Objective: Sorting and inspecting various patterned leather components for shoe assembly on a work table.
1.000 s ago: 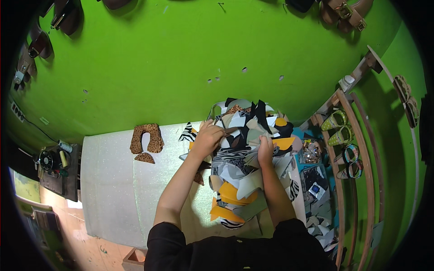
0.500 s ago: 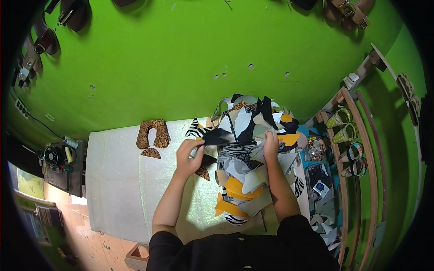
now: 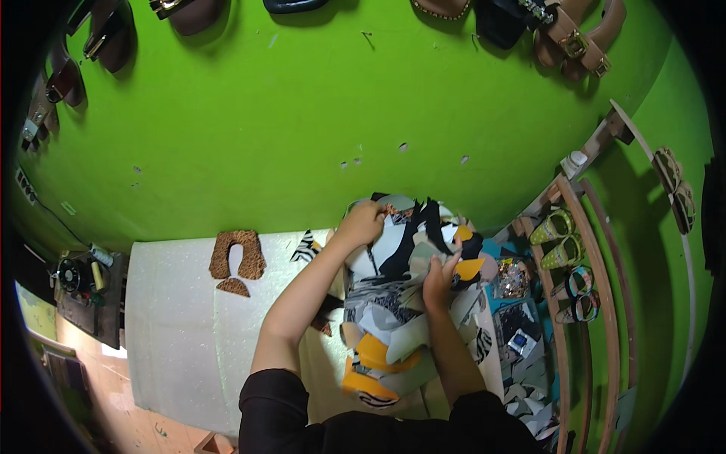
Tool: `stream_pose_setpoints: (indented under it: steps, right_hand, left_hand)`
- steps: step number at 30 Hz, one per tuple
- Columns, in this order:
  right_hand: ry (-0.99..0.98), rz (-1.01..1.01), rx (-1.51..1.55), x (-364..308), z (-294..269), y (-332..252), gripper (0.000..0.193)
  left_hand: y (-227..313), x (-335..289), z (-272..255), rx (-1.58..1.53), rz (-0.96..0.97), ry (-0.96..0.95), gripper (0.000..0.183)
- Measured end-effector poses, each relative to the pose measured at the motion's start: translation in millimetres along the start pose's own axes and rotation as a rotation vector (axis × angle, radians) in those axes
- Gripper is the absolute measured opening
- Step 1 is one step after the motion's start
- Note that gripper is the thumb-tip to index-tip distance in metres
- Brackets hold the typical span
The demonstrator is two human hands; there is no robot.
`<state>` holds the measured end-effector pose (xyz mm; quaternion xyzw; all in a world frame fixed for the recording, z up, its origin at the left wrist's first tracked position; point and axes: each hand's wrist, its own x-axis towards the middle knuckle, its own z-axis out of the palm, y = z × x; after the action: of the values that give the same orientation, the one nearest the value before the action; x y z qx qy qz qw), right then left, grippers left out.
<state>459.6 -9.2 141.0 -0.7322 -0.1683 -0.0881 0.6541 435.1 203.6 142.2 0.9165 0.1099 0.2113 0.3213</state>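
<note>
A heap of cut material scraps [image 3: 389, 295] in white, grey, black, orange and zebra print is piled on the white-covered table [image 3: 174, 333]. My left hand [image 3: 364, 224] is at the far edge of the heap, its fingers closed on a leopard-print scrap [image 3: 392, 213] that is mostly hidden. At the heap's right side, my right hand [image 3: 440, 281] pinches a grey-green scrap [image 3: 425, 256]. A long black scrap [image 3: 401, 257] lies between the hands. Left of the heap rest a U-shaped leopard-print piece [image 3: 237, 252] and a small leopard-print offcut [image 3: 234, 287].
Right of the table stand tubs of glittery bits [image 3: 512, 278] and more offcuts [image 3: 529, 393]. A wooden rack [image 3: 594, 303] there carries patterned sandals [image 3: 556, 240]. Other sandals [image 3: 572, 41] hang on the green wall. A small dark side table [image 3: 91, 295] stands at far left.
My left hand has moved from the near left of the heap to its far edge, and the black scrap it held is out of it. My right hand stays at the grey-green scrap. The view has tilted up.
</note>
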Motion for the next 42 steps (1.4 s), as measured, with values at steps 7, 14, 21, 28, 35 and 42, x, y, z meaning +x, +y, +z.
stream_pose_setpoints:
  steps: [7, 14, 21, 28, 35, 42]
  right_hand:
    - [-0.17, 0.176, 0.108, 3.6, -14.9, 12.7, 0.058]
    - [-0.193, 0.197, 0.255, 4.2, -12.9, 3.5, 0.056]
    - [-0.186, 0.192, 0.186, 2.0, -13.5, 4.5, 0.055]
    - [-0.19, 0.144, 0.033, 1.4, -14.3, 13.8, 0.055]
    - [-0.18, 0.133, -0.084, 5.8, -13.8, 1.2, 0.054]
    - [-0.187, 0.133, -0.192, 2.2, -9.6, -5.9, 0.054]
  left_hand:
    - [0.5, 37.1, 13.9, 0.054, -0.187, -0.145, 0.015]
    - [-0.9, 24.7, -8.3, -0.166, -0.042, 0.092, 0.015]
    - [-9.6, 16.9, -15.1, -0.957, -0.263, 0.337, 0.021]
    - [6.1, -16.5, -36.3, -0.955, -0.255, 0.17, 0.013]
    - [35.6, -51.2, -92.3, -0.48, -0.24, 0.057, 0.017]
    - [37.7, 14.2, -18.0, 0.333, 0.365, 0.167, 0.026]
